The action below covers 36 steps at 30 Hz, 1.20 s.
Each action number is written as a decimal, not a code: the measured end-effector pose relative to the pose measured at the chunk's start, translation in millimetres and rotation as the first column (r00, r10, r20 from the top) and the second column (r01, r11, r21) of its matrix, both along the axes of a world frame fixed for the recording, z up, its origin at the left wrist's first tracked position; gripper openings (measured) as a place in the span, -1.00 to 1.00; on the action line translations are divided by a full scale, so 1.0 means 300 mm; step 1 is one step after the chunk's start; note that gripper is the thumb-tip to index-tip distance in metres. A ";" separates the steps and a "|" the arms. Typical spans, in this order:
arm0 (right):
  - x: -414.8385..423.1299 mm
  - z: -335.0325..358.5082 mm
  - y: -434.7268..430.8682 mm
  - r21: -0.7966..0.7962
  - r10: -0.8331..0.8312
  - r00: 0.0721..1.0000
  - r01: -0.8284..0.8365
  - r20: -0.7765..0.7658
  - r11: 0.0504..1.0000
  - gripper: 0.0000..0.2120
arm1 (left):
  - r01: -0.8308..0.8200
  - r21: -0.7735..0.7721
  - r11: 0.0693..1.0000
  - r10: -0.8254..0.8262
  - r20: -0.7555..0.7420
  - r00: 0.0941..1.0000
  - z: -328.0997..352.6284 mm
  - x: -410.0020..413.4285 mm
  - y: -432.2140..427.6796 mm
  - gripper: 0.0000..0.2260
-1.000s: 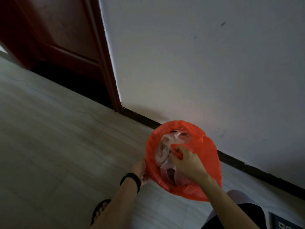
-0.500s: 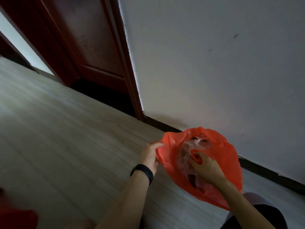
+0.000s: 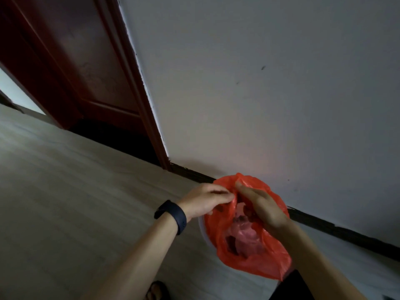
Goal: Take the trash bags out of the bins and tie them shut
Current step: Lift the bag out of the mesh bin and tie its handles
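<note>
An orange-red trash bag (image 3: pixel 268 263) sits in a small pale bin (image 3: pixel 203 231) by the wall; only a sliver of the bin's rim shows at the bag's left. Crumpled pale and pink waste (image 3: pixel 242 234) is visible through the bag's mouth. My left hand (image 3: pixel 205 199), with a dark wristband, pinches the left edge of the bag's rim. My right hand (image 3: pixel 263 205) grips the right edge of the rim. The two hands almost touch at the far side of the mouth, so the opening is narrowed there.
A white wall (image 3: pixel 270 94) with a dark skirting board (image 3: pixel 337 229) runs right behind the bag. A dark red door and frame (image 3: pixel 91 68) stand at the upper left. Pale wood-pattern floor (image 3: pixel 75 202) spreads to the left. My sandalled foot (image 3: pixel 157 291) shows at the bottom.
My left hand went from the bag's outer left side to its rim. My right hand came out of the bag's middle to the rim. Both hands pulled the edges together, narrowing the mouth.
</note>
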State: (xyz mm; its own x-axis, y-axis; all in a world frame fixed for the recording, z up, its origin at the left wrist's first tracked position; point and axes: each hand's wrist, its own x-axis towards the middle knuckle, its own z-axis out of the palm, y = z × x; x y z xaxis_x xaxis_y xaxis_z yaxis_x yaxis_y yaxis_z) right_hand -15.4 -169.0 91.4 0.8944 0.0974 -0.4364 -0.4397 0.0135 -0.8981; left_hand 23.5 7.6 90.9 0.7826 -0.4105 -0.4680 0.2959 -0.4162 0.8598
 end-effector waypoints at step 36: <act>0.133 0.250 -0.264 -0.113 -0.595 0.760 0.637 0.262 0.763 -0.64 | -0.512 0.263 0.818 0.566 -0.208 0.798 -0.472 -0.131 0.049 -0.83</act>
